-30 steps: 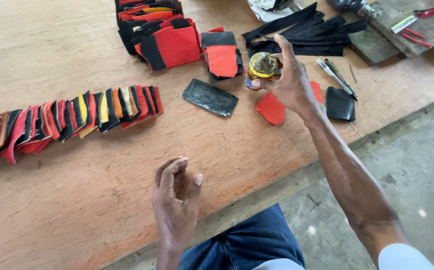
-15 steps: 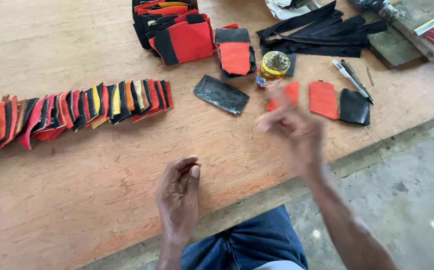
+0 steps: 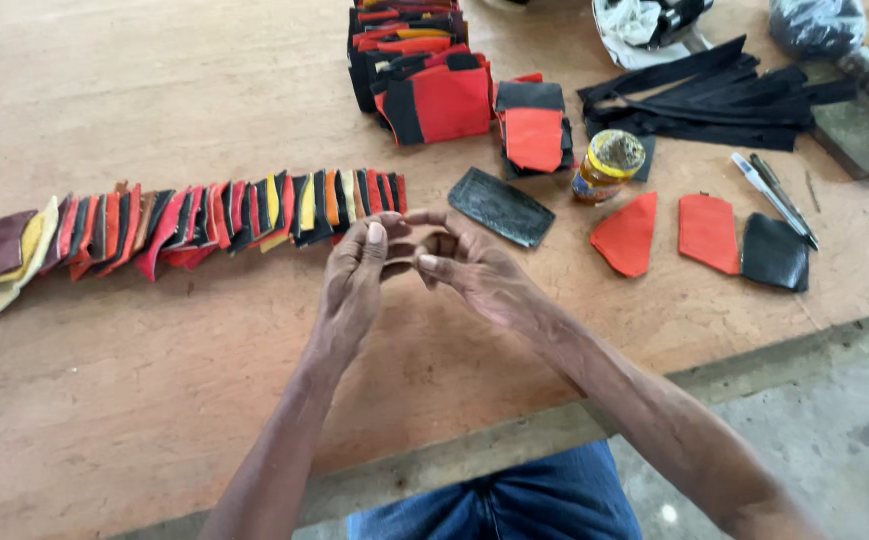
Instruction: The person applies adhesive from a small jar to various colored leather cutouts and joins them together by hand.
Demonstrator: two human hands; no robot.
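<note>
Black leather piece (image 3: 500,206) lies flat on wooden table (image 3: 154,100) just past both hands, left hand (image 3: 354,280) and right hand (image 3: 469,268) meeting fingertip to fingertip, fingers loosely curled, holding nothing I can see; row of coloured pieces (image 3: 184,225) to the left, small jar (image 3: 606,165) to the right.

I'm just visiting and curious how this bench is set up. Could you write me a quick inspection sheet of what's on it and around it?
Surface: wooden table, worn, reddish-brown.
Job's things: long overlapping row of pieces in red, black, yellow and maroon; black piece lying flat beside it.
Clutter: small jar, two orange-red pieces, black strips, stacked pieces, pens, white bag.
Hands: left hand and right hand meet fingertip to fingertip above the table; anything pinched between them is too small to tell.
Cables: nothing seen.
Surroundings: grey concrete floor; blue jeans at the table's edge.
</note>
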